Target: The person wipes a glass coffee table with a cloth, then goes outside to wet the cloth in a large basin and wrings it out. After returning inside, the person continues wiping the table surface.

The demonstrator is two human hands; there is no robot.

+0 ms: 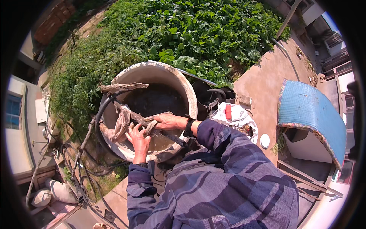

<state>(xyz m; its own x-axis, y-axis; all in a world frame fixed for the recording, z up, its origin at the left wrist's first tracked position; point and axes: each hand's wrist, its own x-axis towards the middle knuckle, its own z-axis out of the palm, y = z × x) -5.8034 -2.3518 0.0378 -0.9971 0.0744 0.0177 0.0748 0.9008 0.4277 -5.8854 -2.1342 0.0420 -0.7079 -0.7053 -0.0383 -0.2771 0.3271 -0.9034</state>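
Note:
A large round vat [191, 100] with a rough pale rim stands in front of me, with dark water [157, 98] inside. Across its opening lies a wooden stick [139, 118], and a pale brown cloth [122, 121] is wrapped around it and hangs over the near-left rim. My right hand [168, 122] grips a twisted end of the cloth against the stick. Just left of it, my left hand [139, 140] has its fingers and thumb at the same twisted part, with fingertips touching the stick. How tightly the left fingers close is partly hidden.
A black hose [98, 123] curves over the vat's left rim, beside a weathered wood piece [125, 86]. Leafy plants [183, 34] grow beyond. To the right are a white sack [237, 113], a brick [245, 100], a white lid [264, 140] and a blue quilted cover [310, 103].

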